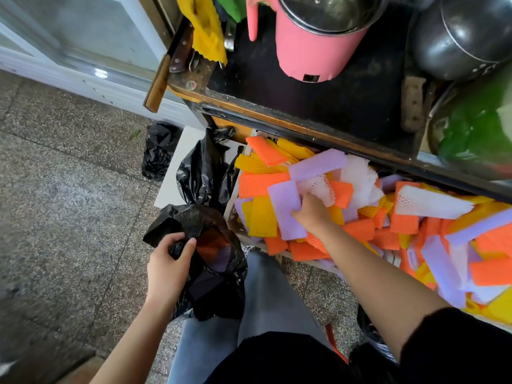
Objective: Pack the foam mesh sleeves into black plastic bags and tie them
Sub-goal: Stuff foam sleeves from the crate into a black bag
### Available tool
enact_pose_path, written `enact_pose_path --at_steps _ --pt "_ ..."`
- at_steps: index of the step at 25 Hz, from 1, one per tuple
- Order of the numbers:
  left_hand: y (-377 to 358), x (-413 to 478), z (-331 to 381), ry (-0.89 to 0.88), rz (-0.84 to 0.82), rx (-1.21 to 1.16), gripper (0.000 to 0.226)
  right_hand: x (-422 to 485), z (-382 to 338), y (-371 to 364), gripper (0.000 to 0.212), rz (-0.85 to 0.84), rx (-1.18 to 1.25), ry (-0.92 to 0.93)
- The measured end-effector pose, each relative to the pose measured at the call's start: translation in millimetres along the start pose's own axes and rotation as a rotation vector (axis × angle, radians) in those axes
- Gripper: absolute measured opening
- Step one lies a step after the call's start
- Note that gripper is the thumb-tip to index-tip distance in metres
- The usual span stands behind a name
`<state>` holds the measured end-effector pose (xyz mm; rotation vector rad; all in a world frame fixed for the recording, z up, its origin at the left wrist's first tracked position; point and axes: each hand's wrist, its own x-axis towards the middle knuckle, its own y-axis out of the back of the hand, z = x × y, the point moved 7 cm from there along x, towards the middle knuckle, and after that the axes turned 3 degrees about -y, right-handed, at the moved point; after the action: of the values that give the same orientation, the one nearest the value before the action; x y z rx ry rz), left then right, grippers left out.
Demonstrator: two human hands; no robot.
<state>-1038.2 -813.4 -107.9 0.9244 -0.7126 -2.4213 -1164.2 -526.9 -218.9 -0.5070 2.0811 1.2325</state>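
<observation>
Head view is showing the left hand (pixel 169 261) gripping the bunched rim of the black plastic bag (pixel 221 295), which is hanging open beside the person's knee. The right hand (pixel 313 212) is clutching a purple sleeve (pixel 285 214) atop the heap of foam mesh sleeves (pixel 388 234) below the bench (pixel 304 106).

Toward 8 o'clock the left hand (pixel 166 264) grips the gathered rim of a crinkled black plastic bag (pixel 221 295), whose open mouth shows orange and lavender pieces inside. Just off centre toward 4 o'clock, the right hand (pixel 311 213) clutches a lavender foam mesh sleeve (pixel 286 214) on a heap of orange, yellow, white and lavender foam sleeves (pixel 388 236). A pink cylindrical pot (pixel 313 48) with a steel lid stands at 12 o'clock.
</observation>
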Motion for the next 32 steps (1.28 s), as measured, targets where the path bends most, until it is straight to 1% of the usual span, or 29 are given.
enact_pose_path --at_steps 1,3,5,8,11,13,15,16,17,19,20,21,22,23,24,25,26,27,29,30,32 --pt "5.2 -2.9 0.9 -0.012 0.016 -0.012 0.016 -5.3 2.7 0.8 0.025 0.027 -0.012 0.015" --pt "13.3 -7.4 -0.7 -0.022 0.048 -0.042 0.022 -19.4 9.9 5.0 0.027 0.118 -0.064 0.043" --pt "18.2 -8.3 -6.8 -0.01 0.053 -0.077 0.024 -39.7 15.6 13.6 0.031 0.202 0.022 0.052" --pt "23.2 -3.6 -12.5 -0.013 -0.022 -0.122 0.029 -67.1 12.7 24.9 0.031 0.29 0.148 0.106" --pt "37.1 -3.0 -19.5 -0.037 -0.074 -0.23 0.034 -81.0 2.5 25.0 0.03 0.329 0.233 0.131" --pt "53.7 -1.6 -26.7 -0.09 -0.054 -0.222 0.032 -86.7 -6.0 17.2 0.033 0.328 0.292 0.087" --pt "68.1 -0.1 -36.0 -0.148 -0.05 -0.191 0.03 -101.7 -20.0 7.9 0.035 0.367 0.346 0.023" --pt "73.9 0.3 -40.9 -0.156 -0.063 -0.198 0.031 -114.3 -32.3 0.1 0.033 0.394 0.33 0.032" --pt "75.7 -0.3 -43.8 -0.154 -0.095 -0.225 0.032 -129.6 -48.3 -9.9 0.032 0.404 0.286 0.086" --pt "69.5 -6.1 -46.4 -0.106 -0.192 -0.298 0.027 -164.6 -85.4 -33.7 0.031 0.37 0.218 0.274" --pt "62.2 -8.4 -49.7 -0.074 -0.24 -0.315 0.02 -179.1 -101.9 -46.5 0.03 0.326 0.254 0.346" --pt "56.9 -12.4 -51.4 -0.039 -0.295 -0.324 0.013 -192.1 -117.0 -59.3 0.028 0.246 0.349 0.368" --pt "50.2 -15.9 -53.8 0.009 -0.368 -0.341 0.017 -200.6 -129.2 -71.1 0.027 0.148 0.473 0.347" --pt "42.3 -21.4 -55.4 0.083 -0.473 -0.398 0.031 -204.9 -138.6 -84.0 0.027 0.048 0.591 0.312" --pt "35.4 -29.2 -55.0 0.172 -0.595 -0.504 0.042 -206.2 -144.7 -96.1 0.027 -0.028 0.691 0.266" --pt "32.0 -35.4 -54.4 0.217 -0.674 -0.585 0.044 -206.4 -147.5 -105.8 0.027 -0.07 0.736 0.219" --pt "32.3 -38.5 -54.5 0.216 -0.704 -0.623 0.039 -207.2 -148.8 -114.5 0.03 -0.091 0.723 0.199" --pt "36.1 -38.3 -55.0 0.177 -0.672 -0.603 0.032 -208.8 -150.8 -122.1 0.034 -0.109 0.68 0.206" --pt "51.1 -27.4 -62.4 0.093 -0.469 -0.45 0.022 -208.4 -153.3 -128.9 0.04 -0.15 0.54 0.233" --pt "57.1 -20.8 -69.4 0.075 -0.388 -0.371 0.02 -203.4 -151.7 -125.3 0.043 -0.124 0.459 0.247" --pt "63.1 -13.7 -78.8 0.073 -0.357 -0.32 0.019 -181.9 -143.0 -102.9 0.05 0.078 0.251 0.3"
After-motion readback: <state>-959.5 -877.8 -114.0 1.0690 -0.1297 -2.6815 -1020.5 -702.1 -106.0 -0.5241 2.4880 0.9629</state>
